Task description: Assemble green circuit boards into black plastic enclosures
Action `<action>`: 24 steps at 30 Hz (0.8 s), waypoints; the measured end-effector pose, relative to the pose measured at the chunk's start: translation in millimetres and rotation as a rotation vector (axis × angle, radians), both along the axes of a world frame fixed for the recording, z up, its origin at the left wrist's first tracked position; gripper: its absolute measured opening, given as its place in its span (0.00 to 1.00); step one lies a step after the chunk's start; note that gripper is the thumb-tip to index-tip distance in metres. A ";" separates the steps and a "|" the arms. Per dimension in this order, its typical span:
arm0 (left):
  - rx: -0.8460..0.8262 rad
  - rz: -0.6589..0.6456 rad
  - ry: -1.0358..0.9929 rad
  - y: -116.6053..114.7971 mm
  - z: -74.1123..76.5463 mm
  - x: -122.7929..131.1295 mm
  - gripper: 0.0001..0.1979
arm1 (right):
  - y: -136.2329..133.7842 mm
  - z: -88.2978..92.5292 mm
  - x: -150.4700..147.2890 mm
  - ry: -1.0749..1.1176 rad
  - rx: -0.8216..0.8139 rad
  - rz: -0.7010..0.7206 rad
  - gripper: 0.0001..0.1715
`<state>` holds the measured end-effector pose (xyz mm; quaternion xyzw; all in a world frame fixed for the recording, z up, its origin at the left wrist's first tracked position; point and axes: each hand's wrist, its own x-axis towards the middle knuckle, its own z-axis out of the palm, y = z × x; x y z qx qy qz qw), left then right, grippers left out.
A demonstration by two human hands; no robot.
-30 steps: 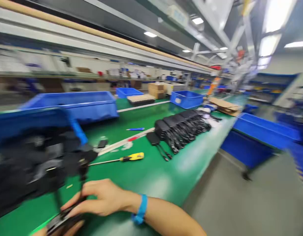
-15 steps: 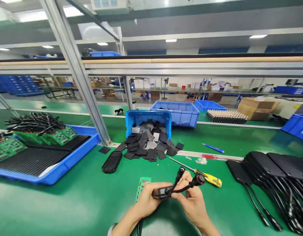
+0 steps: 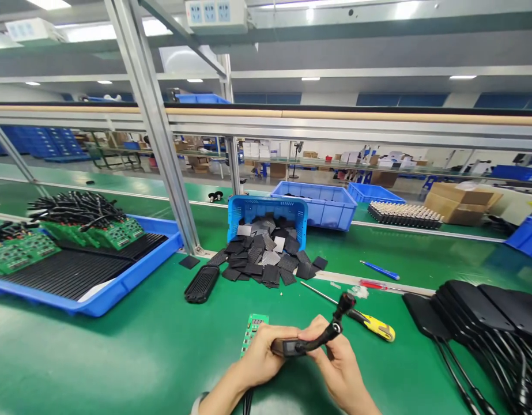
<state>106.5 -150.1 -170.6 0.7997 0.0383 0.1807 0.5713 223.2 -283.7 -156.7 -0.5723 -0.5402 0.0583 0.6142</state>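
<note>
My left hand (image 3: 263,354) is closed around a flat black plastic case (image 3: 287,347), held edge-on above the bench. Two short black cables (image 3: 320,340) with round connectors come out of the case's end and point up to the right. My right hand (image 3: 337,366) is closed at that same end, fingers and thumb around the cable exit; its exact grip is partly hidden. A green circuit board (image 3: 253,331) with a digit display lies behind my left hand, partly covered by it. Thin black leads (image 3: 247,400) show under my left wrist.
A yellow-handled screwdriver (image 3: 373,325), red screwdriver (image 3: 373,285) and blue pen (image 3: 380,270) lie to the right. Ribbed black housing (image 3: 202,283) sits left of centre. Black pads spill from a blue basket (image 3: 268,202). Blue tray (image 3: 131,282) holds boards; cabled black cases (image 3: 473,305) are stacked right.
My right hand has shifted in against the case's end. The two connectors now line up closer together, pointing up and right. The whole view has shifted slightly.
</note>
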 end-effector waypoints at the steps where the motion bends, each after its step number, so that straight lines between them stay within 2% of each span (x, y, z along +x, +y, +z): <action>1: -0.030 0.009 0.010 -0.2 -1.4 0.5 0.12 | 0.2 -0.1 0.1 -0.007 0.006 -0.015 0.11; 5: -0.145 0.022 0.092 0.7 -7.5 2.2 0.12 | 1.6 0.8 3.1 -0.009 -0.040 0.002 0.14; 7: -0.147 0.004 0.115 1.4 -10.3 2.2 0.12 | 2.3 -1.3 4.3 -0.041 -0.052 -0.005 0.16; 12: -0.005 -0.011 -0.005 -0.8 -11.9 1.7 0.14 | 5.2 -13.8 1.0 -0.146 0.058 -0.113 0.11; 15: 0.063 -0.032 -0.075 -2.3 -7.8 2.6 0.14 | 7.8 -17.0 0.3 -0.196 0.122 -0.109 0.11; 17: 0.110 -0.013 -0.127 0.7 -5.9 3.1 0.14 | 8.0 -14.2 4.5 -0.224 0.108 -0.051 0.10; 19: 0.251 0.055 -0.219 8.9 -6.8 3.1 0.13 | 5.7 -7.1 13.8 -0.239 -0.005 0.054 0.11; 21: 0.510 0.151 -0.338 20.8 -10.8 2.4 0.16 | 1.3 3.2 26.4 -0.196 -0.176 0.115 0.13; 24: 0.913 0.258 -0.419 36.0 -19.9 1.9 0.21 | -5.2 18.3 38.5 -0.048 -0.392 0.125 0.13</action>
